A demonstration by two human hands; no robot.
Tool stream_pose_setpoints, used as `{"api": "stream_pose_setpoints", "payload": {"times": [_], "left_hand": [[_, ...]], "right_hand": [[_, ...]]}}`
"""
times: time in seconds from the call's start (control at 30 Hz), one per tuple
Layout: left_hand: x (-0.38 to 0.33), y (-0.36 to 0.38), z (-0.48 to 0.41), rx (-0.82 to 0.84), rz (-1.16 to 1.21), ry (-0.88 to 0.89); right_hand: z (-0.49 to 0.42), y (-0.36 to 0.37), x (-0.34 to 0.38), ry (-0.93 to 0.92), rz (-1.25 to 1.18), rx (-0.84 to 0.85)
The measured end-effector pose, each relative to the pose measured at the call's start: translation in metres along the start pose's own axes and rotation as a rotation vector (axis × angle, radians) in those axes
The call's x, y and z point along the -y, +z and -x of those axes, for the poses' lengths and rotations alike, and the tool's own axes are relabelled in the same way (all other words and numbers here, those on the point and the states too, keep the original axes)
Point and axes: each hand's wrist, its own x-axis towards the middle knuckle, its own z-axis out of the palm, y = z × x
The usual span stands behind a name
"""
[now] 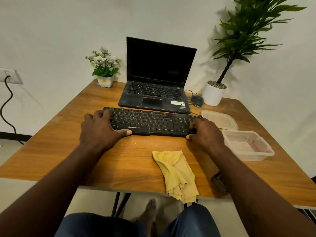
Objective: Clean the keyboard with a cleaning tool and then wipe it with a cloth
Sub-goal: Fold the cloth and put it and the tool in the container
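Note:
A black keyboard [150,123] lies flat across the middle of the wooden table [56,151], just in front of a laptop. My left hand [100,128] grips its left end, thumb along the front edge. At the right end, my right hand [204,132] holds the keyboard in the same way, fingers over the number pad. A crumpled yellow cloth [177,173] rests on the table near the front edge, between my forearms. A dark object [219,183], perhaps the cleaning tool, lies by the front edge, half hidden by my right forearm.
An open black laptop [157,86] stands behind the keyboard, with a mouse [197,100] to its right. A clear plastic container [248,146] and its lid [218,119] sit at the right. A flower pot [105,81] and a tall potted plant [214,94] occupy the back corners.

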Motion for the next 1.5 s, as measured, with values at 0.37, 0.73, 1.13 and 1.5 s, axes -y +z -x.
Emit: {"api": "stream_pose_setpoints", "payload": {"times": [0.37,0.73,1.13,1.5], "left_hand": [[0.001,0.010,-0.031,0.040,-0.029,0.020],[-0.028,-0.009,0.016,0.041,0.121,0.155],[-0.103,-0.017,0.063,0.544,0.327,0.132],[-0.163,-0.100,0.072,0.381,0.514,0.608]], "right_hand": [[-0.018,0.013,-0.002,-0.036,0.072,-0.059],[0.027,-0.024,0.017,-0.096,-0.233,0.020],[0.073,-0.030,0.022,-0.089,-0.172,0.283],[0.091,-0.101,-0.011,-0.387,-0.611,0.161]]}}
